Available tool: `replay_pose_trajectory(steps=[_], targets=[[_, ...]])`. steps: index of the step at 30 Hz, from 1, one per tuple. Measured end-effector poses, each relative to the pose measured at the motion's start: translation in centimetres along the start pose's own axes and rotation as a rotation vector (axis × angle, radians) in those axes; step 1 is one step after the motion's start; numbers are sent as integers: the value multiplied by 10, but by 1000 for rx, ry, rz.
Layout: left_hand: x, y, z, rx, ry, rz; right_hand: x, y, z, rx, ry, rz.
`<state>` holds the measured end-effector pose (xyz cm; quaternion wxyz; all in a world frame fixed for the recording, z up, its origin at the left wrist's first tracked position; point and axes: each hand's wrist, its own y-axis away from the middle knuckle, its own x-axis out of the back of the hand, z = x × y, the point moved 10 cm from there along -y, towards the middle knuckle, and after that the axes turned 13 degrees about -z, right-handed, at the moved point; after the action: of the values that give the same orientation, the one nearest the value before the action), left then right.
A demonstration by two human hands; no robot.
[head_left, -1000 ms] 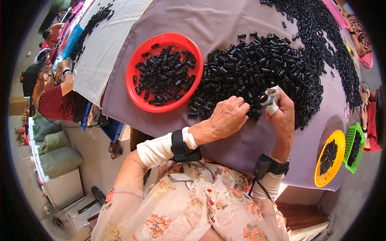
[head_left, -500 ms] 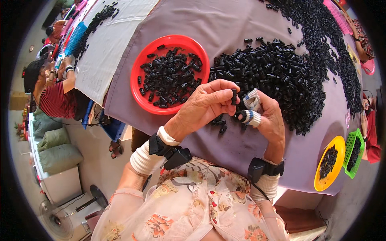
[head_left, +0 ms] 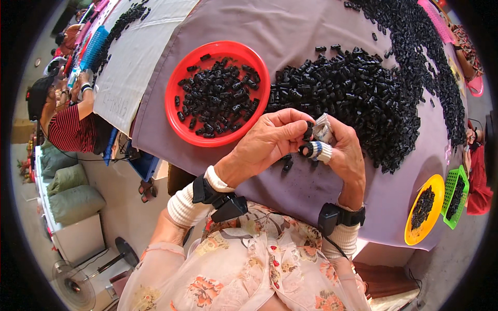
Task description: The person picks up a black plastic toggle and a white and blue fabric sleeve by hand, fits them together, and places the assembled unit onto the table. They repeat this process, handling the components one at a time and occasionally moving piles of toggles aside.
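Note:
Thumb and fingers of my left hand (head_left: 267, 142) pinch a small black plastic piece (head_left: 308, 131), held upright over the near side of the table. My right hand (head_left: 346, 155) is close against it on the right, fingers curled inward. Pale cloth finger covers, one with blue stripes (head_left: 321, 152), wrap its thumb and a finger; the thumb's tip looks dark. Whether the right fingers grip anything is hidden. Just beyond both hands spreads a big heap of like black pieces (head_left: 347, 98). To the left, a red round tray (head_left: 179, 127) holds many more of them.
A mauve cloth (head_left: 228, 20) covers the table. At the right edge are a yellow plate (head_left: 436, 207) and a green basket (head_left: 449, 215), both with black pieces. Co-workers sit at left, one in a striped shirt (head_left: 72, 127), and at right. A fan (head_left: 75, 282) stands lower left.
My left hand has brought the black piece a little lower and right, up against the right hand's covered fingers. The right hand's covered finger has turned. The whole view has shifted slightly.

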<state>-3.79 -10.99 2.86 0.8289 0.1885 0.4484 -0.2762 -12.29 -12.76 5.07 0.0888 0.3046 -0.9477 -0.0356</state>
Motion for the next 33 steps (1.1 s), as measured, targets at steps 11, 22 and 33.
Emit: replay_pose_trajectory(steps=[11,22,33], targets=[[6,-1,-4,11,-40,28,-1,0,5,2,6,-30],[6,-3,-9,21,-61,57,-3,1,10,49,53,-62],[3,-2,-6,21,-94,70,-2,1,3,77,137,-42]])
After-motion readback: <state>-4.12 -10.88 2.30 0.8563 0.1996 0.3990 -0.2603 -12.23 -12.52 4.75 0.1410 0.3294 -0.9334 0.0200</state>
